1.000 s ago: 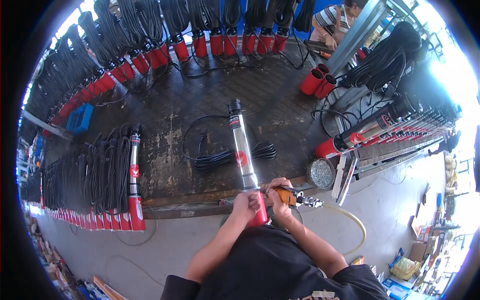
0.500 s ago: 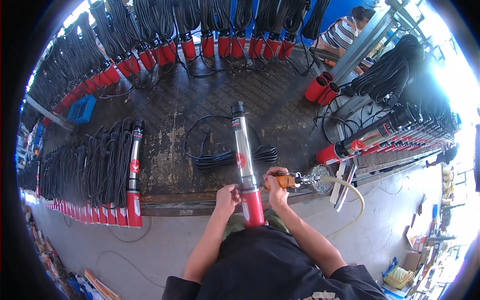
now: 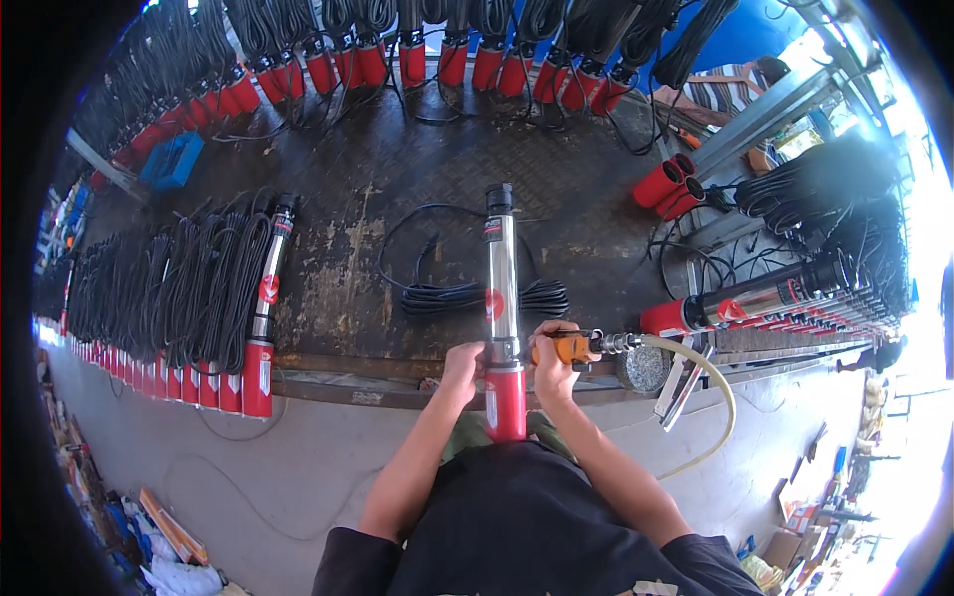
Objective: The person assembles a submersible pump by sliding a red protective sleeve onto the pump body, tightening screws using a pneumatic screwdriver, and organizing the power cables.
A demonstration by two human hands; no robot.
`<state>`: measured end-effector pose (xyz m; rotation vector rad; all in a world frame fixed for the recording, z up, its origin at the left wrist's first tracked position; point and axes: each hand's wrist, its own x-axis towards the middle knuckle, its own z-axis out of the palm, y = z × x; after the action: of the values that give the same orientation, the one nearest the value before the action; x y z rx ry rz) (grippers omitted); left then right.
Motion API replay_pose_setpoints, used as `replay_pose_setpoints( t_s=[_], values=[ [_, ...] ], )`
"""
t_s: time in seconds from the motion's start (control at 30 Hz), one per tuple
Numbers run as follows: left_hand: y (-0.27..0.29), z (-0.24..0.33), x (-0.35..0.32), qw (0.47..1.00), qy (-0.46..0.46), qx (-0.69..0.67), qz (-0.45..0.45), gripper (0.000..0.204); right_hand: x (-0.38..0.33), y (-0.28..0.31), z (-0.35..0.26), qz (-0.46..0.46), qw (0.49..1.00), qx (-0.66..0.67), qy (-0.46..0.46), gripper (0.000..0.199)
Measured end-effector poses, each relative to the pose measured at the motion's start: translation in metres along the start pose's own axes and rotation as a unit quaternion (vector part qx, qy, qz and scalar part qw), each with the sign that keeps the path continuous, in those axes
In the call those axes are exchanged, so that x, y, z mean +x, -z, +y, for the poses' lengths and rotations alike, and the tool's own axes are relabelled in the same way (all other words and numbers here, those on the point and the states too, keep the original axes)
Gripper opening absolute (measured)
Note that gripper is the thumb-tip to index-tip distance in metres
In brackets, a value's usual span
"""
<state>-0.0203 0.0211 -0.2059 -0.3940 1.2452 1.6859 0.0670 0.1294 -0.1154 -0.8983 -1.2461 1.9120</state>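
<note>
Head view. Cylinder [image 3: 504, 316], centre to lower centre, projecting past the bench [image 3: 328, 268] edge: probably heavy, rigid, slippery along the polished barrel; surer hold at the red base [image 3: 506, 405]. Silver body, black top, red emblem. Left hand [image 3: 461, 372]: fingers curled beside it, grip uncertain. Right hand [image 3: 553, 372]: fingers wrapped around orange tool [image 3: 570, 348].

I can see a black shirt [image 3: 527, 531] with short, loose black sleeves [image 3: 363, 558]. It has some pale marks [image 3: 651, 588] on the front. Past the bottom of the shirt, a bit of green cloth [image 3: 465, 435] peeks out. The arms [image 3: 415, 460] and hands [image 3: 460, 373] are bare.
</note>
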Motion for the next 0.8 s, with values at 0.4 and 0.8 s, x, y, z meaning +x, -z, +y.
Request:
replay_pose_setpoints(
  t_s=[0.4, 0.8],
  values=[
    [-0.005, -0.017, 0.009, 0.991, -0.090, 0.093, 0.038, 0.032, 0.019, -0.010, 0.018, 0.008, 0.992, -0.101, 0.075, 0.022],
    [-0.009, -0.010, 0.008, 0.991, -0.079, 0.104, 0.039, 0.039, 0.010, 0.037, 0.030, -0.167, 0.963, -0.108, 0.181, 0.019]
  ],
)
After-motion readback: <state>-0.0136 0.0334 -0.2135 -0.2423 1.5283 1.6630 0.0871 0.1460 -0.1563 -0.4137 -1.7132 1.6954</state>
